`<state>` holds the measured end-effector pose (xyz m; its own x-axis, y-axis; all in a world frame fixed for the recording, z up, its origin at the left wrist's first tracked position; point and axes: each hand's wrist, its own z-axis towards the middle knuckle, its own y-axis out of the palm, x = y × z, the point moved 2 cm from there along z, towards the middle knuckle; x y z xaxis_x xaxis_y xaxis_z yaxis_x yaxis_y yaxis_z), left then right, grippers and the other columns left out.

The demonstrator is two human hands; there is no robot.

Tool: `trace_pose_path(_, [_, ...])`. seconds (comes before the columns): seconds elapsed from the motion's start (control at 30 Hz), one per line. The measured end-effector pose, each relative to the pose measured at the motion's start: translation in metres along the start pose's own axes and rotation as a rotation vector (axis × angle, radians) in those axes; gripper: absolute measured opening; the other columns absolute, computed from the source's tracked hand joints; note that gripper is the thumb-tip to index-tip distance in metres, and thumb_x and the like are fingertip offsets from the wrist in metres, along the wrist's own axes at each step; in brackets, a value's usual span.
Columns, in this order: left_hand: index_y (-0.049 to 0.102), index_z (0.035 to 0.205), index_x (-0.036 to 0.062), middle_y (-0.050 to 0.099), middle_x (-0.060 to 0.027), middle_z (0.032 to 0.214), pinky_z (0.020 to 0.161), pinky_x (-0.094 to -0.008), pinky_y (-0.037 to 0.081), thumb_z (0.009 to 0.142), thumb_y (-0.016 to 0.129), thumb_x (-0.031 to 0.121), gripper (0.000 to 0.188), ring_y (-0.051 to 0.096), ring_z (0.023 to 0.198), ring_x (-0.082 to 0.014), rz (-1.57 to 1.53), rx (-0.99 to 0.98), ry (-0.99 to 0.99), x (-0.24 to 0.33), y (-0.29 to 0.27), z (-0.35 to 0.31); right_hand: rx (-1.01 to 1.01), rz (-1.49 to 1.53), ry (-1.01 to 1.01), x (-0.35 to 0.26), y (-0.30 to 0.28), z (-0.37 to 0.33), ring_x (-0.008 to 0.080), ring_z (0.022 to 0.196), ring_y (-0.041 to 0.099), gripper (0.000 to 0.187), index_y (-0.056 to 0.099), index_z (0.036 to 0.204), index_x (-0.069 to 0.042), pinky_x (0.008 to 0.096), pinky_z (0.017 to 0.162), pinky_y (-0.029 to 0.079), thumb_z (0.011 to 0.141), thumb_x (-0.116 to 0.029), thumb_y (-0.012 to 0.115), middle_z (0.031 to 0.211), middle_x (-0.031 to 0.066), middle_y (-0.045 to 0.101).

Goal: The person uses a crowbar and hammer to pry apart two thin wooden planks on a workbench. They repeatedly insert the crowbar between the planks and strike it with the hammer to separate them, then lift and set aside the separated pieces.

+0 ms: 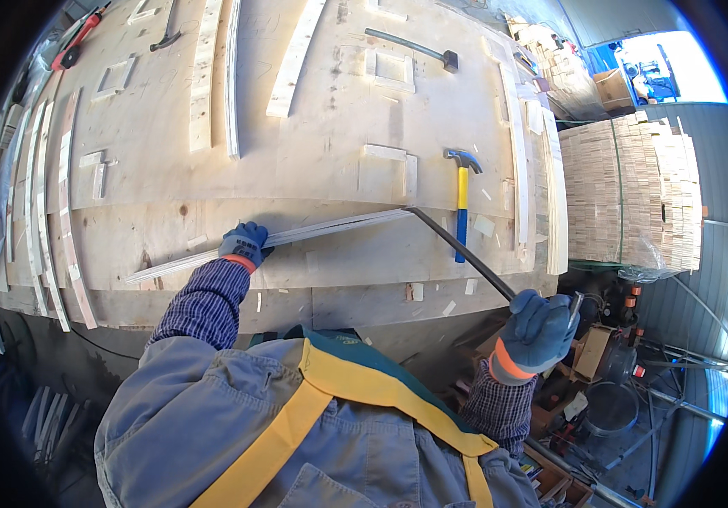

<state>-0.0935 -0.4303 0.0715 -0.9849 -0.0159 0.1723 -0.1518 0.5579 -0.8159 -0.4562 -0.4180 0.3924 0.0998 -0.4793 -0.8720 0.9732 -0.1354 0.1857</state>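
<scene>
My left hand (246, 243), in a grey-blue glove, is closed around a long thin wooden strip (330, 227) near its middle. The strip lies slanted over the near part of the plywood worktop; layered edges show along it. My right hand (535, 332), gloved the same way, grips a dark metal pry bar (465, 254) out past the table's near edge. The bar's far tip meets the strip's right end; a short bent end sticks out beyond my fist. A claw hammer (463, 203) with a yellow and blue handle lies just right of that contact.
Small wooden frames (389, 69), a second hammer (415, 49) and long boards (204, 76) lie farther back. More strips (67, 186) line the left side. A strapped stack of wood (631, 190) stands right of the table. Boxes and tools clutter the floor below it.
</scene>
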Motion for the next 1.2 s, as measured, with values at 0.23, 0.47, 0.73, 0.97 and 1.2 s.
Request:
trace_pose_path(0.23, [0.059,0.107,0.0111,0.057,-0.0114,0.112,0.084,-0.0427,0.049,0.081,0.062,0.044,0.042,0.058,0.102,-0.0304,-0.008,0.014,0.016,-0.002,0.004,0.002,0.020,-0.054,-0.018,0.026,0.011,-0.013,0.0095,0.037,0.037,0.014,0.053,0.077,0.001,0.0348,0.050,0.045,0.088,-0.007,0.054,0.051,0.0022,0.042])
trace_pose_path(0.47, [0.059,0.107,0.0123,0.058,-0.0115,0.111,0.084,-0.0417,0.050,0.081,0.063,0.044,0.042,0.059,0.102,-0.0302,0.004,-0.011,-0.002,-0.001,-0.001,0.001,0.035,-0.073,-0.007,0.032,0.013,-0.016,0.0094,0.037,0.037,0.017,0.050,0.073,-0.001,0.0348,0.051,0.046,0.089,-0.007,0.052,0.054,0.0032,0.043])
trace_pose_path(0.73, [0.059,0.107,0.0126,0.058,-0.0114,0.110,0.083,-0.0419,0.050,0.081,0.063,0.044,0.041,0.059,0.101,-0.0302,-0.002,0.004,0.010,0.000,-0.001,0.000,-0.001,-0.088,0.002,0.031,0.012,-0.017,0.0098,0.038,0.037,0.016,0.051,0.073,0.000,0.0355,0.051,0.047,0.088,-0.007,0.052,0.056,0.0048,0.045])
trace_pose_path(0.97, [0.059,0.107,0.0120,0.058,-0.0115,0.110,0.083,-0.0415,0.050,0.081,0.062,0.045,0.042,0.060,0.100,-0.0303,0.014,0.021,0.014,-0.001,0.002,0.001,-0.016,-0.079,-0.020,0.033,0.011,-0.017,0.0092,0.038,0.037,0.017,0.051,0.073,0.000,0.0351,0.051,0.048,0.088,-0.008,0.053,0.056,0.0047,0.045])
trace_pose_path(1.2, [0.059,0.107,0.0115,0.058,-0.0122,0.111,0.083,-0.0416,0.050,0.082,0.061,0.045,0.042,0.059,0.101,-0.0307,0.007,-0.005,0.014,-0.001,0.001,0.002,-0.013,-0.093,0.007,0.033,0.013,-0.014,0.0085,0.037,0.036,0.017,0.051,0.074,0.000,0.0347,0.050,0.048,0.088,-0.009,0.053,0.054,0.0040,0.044])
